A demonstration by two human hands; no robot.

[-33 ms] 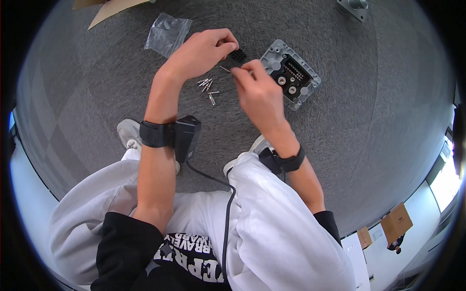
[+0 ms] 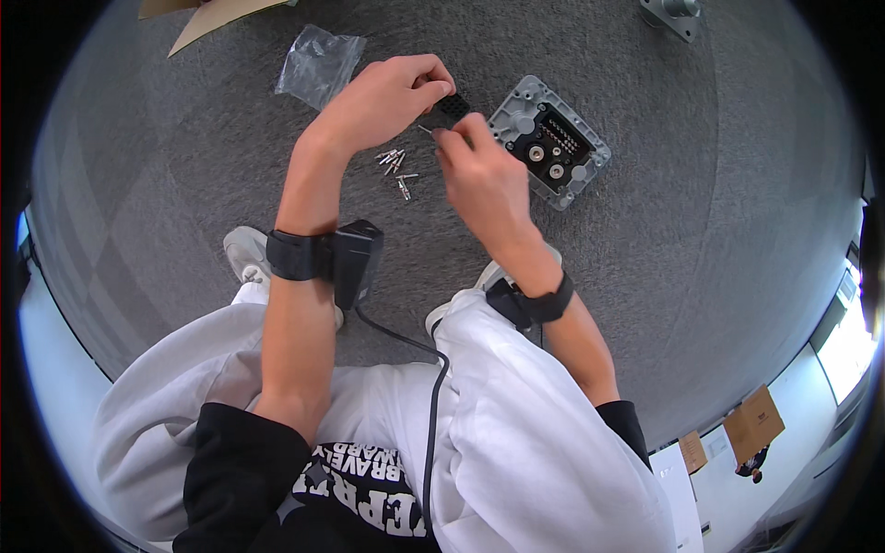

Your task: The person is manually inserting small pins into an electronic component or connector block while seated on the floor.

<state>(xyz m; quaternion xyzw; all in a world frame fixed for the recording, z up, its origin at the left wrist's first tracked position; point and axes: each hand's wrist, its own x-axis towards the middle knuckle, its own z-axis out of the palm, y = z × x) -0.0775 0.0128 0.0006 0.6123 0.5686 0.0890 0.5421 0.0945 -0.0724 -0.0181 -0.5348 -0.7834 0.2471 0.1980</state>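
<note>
My left hand [image 2: 387,97] pinches the near end of a small black block with rows of holes [image 2: 454,106], held just above the carpet. My right hand [image 2: 484,170] is closed, thumb and forefinger pinching a thin silvery metal pin [image 2: 425,129]. The pin is close to the block but apart from it. Below the hands lies a loose group of several metal pins [image 2: 395,164] on the carpet. To the right of my right hand, a grey metal housing [image 2: 573,189] rests with its black inner connector face up, showing round fittings and rows of pins.
A clear plastic bag [image 2: 318,66] lies beyond my left wrist. An opened cardboard box [image 2: 207,20] stands at the far left. Another grey metal part [image 2: 671,17] sits at the far right. A black cable [image 2: 433,415] runs from the device on my left wrist across my lap.
My right hand has shifted slightly left and up with the pin. My left hand and the block stay almost where they were.
</note>
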